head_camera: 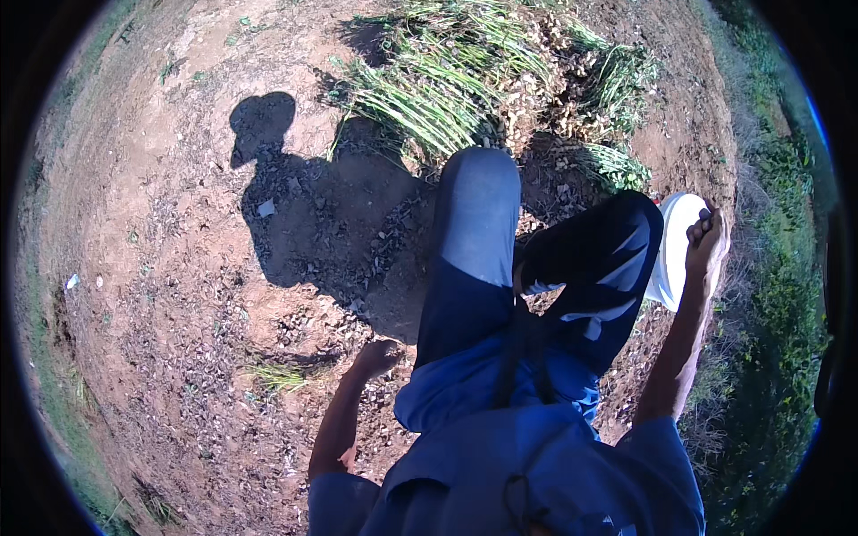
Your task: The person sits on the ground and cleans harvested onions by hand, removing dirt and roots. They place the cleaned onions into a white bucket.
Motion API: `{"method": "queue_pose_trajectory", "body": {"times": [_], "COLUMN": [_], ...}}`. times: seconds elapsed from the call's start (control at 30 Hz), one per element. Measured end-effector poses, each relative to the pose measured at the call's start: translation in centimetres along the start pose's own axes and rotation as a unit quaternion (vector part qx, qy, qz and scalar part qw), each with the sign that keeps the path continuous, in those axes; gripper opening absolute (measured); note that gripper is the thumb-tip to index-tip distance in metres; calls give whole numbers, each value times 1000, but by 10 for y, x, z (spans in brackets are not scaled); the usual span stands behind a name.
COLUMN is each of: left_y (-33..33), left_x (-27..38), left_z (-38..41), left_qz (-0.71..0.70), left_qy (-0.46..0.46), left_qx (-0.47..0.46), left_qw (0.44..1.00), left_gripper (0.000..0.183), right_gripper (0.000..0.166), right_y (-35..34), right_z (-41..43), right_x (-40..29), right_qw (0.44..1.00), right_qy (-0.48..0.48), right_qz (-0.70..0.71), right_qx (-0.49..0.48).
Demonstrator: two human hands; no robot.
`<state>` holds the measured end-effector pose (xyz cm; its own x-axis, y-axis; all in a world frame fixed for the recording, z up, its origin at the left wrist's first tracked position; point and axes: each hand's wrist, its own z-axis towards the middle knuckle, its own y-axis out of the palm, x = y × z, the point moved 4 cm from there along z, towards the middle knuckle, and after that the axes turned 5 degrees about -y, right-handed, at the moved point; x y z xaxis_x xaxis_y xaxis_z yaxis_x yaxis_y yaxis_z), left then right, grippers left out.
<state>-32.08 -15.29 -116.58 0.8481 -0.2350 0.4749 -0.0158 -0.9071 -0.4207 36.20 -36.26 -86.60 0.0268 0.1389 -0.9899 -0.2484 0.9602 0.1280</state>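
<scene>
My left hand hangs low beside my left thigh, above the leaf-strewn soil, with its fingers curled; whether it holds anything is too dark to tell. At the right, my right hand is over a white bucket, its fingers curled, and what lies within them cannot be made out. Beyond my knees lies a heap of pulled peanut plants, green stems to the left, pods and roots toward the right. A smaller bunch of leafy plants rests at the heap's right side.
Dry reddish soil with leaf litter spreads to the left. A small tuft of green stems lies near my left hand. My shadow falls across the ground ahead and left. Green bushes line the right edge.
</scene>
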Motion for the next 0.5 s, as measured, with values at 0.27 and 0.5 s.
{"method": "queue_pose_trajectory", "body": {"times": [0.27, 0.5], "left_y": [-33, -57], "left_x": [-16, -22], "left_z": [32, 71], "left_qz": [93, 57], "left_qy": [-51, 15], "left_qx": [-9, 49], "left_qw": [994, 997], "left_gripper": [54, 47], "right_gripper": [39, 40], "right_y": [-173, -182], "right_z": [31, 18], "right_x": [113, 168], "right_qw": [906, 926], "right_qy": [1, 17], "right_qz": [-419, -374], "right_qx": [63, 44]}}
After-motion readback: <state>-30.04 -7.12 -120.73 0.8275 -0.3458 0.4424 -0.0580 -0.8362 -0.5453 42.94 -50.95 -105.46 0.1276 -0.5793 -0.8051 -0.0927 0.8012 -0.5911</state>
